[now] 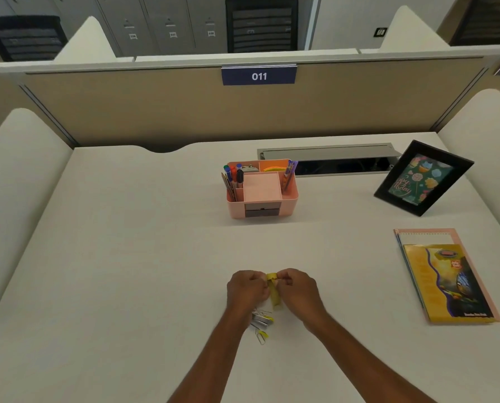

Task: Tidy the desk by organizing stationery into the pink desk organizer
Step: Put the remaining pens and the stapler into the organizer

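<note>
- On the partition (pixel 155 106) behind the desk (pixel 126 257), a blue sign (pixel 259 76) reads "011".
- Left hand (pixel 247 289) and right hand (pixel 296 287), fingers curled, pinch a yellow strip (pixel 275 298) between them.
- Pink desk organizer (pixel 289 204) stands well beyond, pens (pixel 234 175) inside.

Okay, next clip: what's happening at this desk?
A person's left hand and right hand together pinch a small yellow strip-like item over the white desk. A little pile of metal and yellow clips lies by the left wrist. The pink plastic desk organizer farther back already holds pens and markers.
</note>
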